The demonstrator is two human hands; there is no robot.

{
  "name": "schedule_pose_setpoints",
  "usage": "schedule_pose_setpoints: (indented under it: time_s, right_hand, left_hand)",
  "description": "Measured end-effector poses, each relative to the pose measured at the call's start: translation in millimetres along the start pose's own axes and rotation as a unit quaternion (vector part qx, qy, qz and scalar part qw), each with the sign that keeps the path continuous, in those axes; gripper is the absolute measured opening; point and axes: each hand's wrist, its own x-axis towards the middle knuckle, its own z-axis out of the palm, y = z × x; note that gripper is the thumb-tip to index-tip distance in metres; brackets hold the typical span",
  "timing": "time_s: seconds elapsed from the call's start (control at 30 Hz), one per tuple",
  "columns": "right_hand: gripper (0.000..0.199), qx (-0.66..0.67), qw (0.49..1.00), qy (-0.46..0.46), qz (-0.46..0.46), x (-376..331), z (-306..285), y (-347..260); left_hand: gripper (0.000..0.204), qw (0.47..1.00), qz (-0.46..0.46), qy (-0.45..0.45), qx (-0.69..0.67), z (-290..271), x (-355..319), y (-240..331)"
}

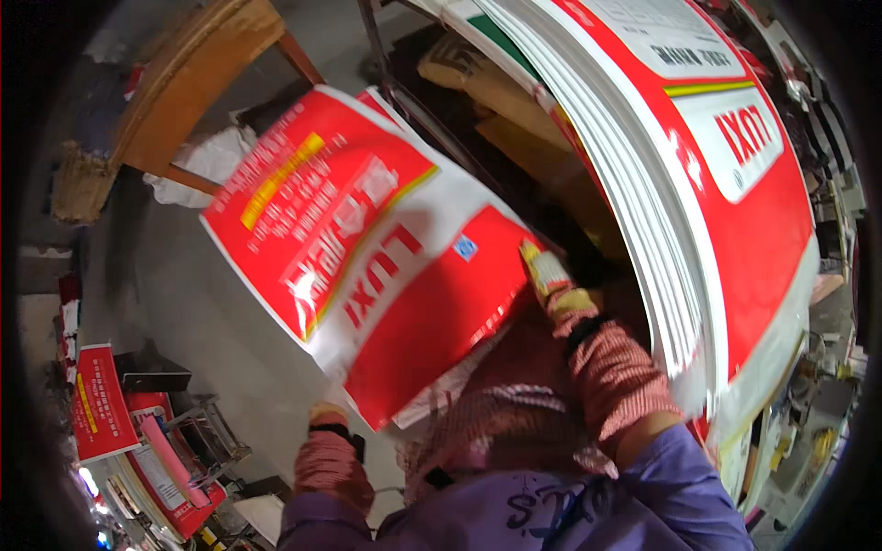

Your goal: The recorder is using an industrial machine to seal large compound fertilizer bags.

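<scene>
A large flat printed bag (432, 275), red and white with yellow bands, is stretched out in front of me, tilted and slightly blurred. My right hand (548, 275), in a yellow-and-white glove, grips its right edge. At the near left corner, my left hand (328, 415) is closed on the bag's edge, its fingers partly hidden. Beneath this bag another red-and-white layer shows at the far edge. On my right stands a thick stack of similar red-and-white printed bags (749, 230), their white edges fanned in layers.
A wooden chair (197, 78) stands at the far left, with a white crumpled sack (207, 165) by it. Brown sacks (496, 87) lie under the metal frame beyond the bag. More red printed pieces (106, 404) rest near a small rack at lower left.
</scene>
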Motion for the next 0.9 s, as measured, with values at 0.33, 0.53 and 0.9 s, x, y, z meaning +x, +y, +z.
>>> schedule_pose_setpoints:
  time_s: [0.33, 0.53, 0.9]
  right_hand:
    - [0.022, 0.3, 0.925, 0.081, 0.217, -4.7, 48.4, 34.9]
    - [0.012, 0.744, 0.556, 0.002, 0.372, -25.2, 31.6, 48.2]
    - [0.02, 0.545, 0.837, 0.05, -0.004, -169.0, -182.6, -13.9]
  left_hand:
    - [0.037, 0.899, -0.288, 0.041, -0.327, 3.9, 54.9, 14.6]
    - [0.033, 0.873, -0.213, 0.111, -0.425, -17.6, 61.9, 52.3]
    - [0.053, 0.92, 0.113, 0.274, -0.256, -134.6, 65.2, 246.7]
